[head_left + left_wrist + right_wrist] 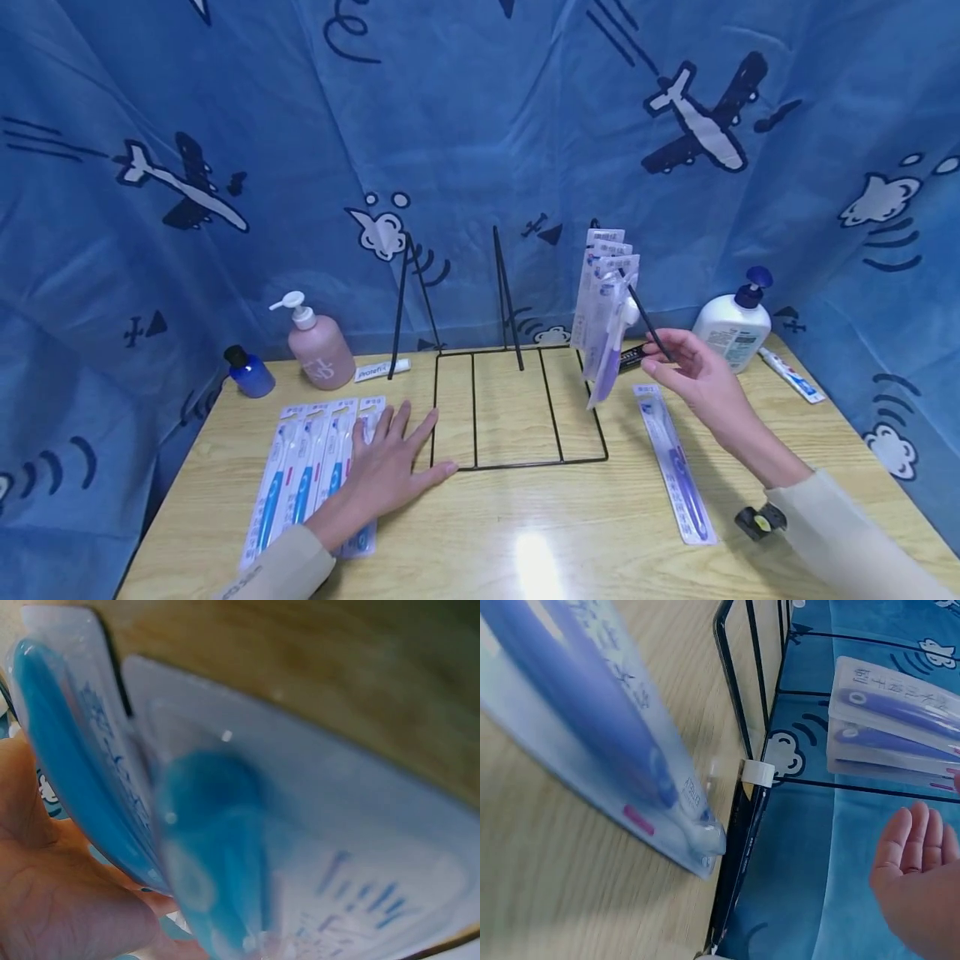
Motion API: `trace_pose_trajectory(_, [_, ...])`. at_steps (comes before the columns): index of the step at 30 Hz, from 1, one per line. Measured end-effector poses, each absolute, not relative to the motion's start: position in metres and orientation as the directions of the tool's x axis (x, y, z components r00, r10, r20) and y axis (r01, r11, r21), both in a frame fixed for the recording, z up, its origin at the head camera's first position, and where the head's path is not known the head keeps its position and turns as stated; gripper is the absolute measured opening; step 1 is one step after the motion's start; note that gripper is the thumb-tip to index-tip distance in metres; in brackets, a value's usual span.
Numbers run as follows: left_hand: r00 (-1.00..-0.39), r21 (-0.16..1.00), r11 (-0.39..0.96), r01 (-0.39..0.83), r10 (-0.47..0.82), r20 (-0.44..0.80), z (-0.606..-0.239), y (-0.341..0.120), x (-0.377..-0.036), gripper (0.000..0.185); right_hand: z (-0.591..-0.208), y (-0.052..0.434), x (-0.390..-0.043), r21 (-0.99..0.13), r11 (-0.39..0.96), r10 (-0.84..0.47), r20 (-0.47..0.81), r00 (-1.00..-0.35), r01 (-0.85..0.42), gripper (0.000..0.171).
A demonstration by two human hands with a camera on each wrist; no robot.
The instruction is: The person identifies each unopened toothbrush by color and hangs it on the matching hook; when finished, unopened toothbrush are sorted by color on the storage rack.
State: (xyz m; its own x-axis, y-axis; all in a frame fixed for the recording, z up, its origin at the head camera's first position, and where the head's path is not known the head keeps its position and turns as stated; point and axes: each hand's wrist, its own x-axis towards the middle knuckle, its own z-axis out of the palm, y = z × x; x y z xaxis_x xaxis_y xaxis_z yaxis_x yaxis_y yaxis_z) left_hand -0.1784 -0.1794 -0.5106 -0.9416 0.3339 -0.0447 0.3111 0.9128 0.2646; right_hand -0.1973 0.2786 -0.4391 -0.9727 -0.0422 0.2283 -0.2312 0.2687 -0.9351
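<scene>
Head view first: the fingers of the right hand (701, 379) are loosely bent right by the tip of the right hook (647, 316), no pack gripped; whether the wire is touched can't really be told. Three purple toothbrush packs (600, 308) are hung on that hook, just left of those fingers. One loose purple pack (677, 467) is laid on the tabletop (450, 533), nearer the person than the right fingers. The left hand (386, 467) is spread out, nothing clutched, with the blue toothbrush packs (303, 483) lined up to its left and partly covered by it. The wire rack (553, 417) is set right at its fingertips.

Left wrist view: kinda blurry. Blue handles are shown up close, with the left fingers partly hidden behind them, so contact can't be confirmed.

Right wrist view: the right fingers are relaxed, palm bare, with the hung packs just above them.

For this bit, IMO the hung packs are best nudged back along the wire so the tip stays free. The hook should be steadied lightly, not tugged, and any pack kept square to the wire.
</scene>
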Motion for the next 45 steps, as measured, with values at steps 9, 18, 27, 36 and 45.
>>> trace_pose_trajectory(9, [-0.94,0.279,0.903,0.326,0.342,-0.011,-0.513,-0.18,-0.178,0.093,-0.467,0.295,-0.156,-0.981,0.191,0.047,-0.034,-0.998,0.042,0.053])
trace_pose_trajectory(18, [-0.943,0.285,0.905,0.316,0.333,-0.013,-0.509,-0.179,-0.177,0.093,-0.487,0.314,-0.13,-0.833,0.503,0.094,-0.211,-0.973,0.229,0.076])
trace_pose_trajectory(27, [-0.941,0.289,0.902,0.321,0.338,-0.01,-0.509,-0.179,-0.178,0.093,-0.497,0.318,-0.127,-0.715,0.685,0.007,-0.18,-0.984,0.136,0.054])
trace_pose_trajectory(36, [-0.94,0.291,0.899,0.327,0.34,0.007,-0.516,-0.181,-0.18,0.094,-0.488,0.327,-0.115,-0.716,0.676,-0.025,-0.262,-0.965,0.177,0.046])
trace_pose_trajectory(45, [-0.939,0.287,0.898,0.333,0.344,0.012,-0.512,-0.179,-0.179,0.092,-0.489,0.356,-0.102,-0.86,0.354,-0.386,-0.492,-0.78,0.367,0.065])
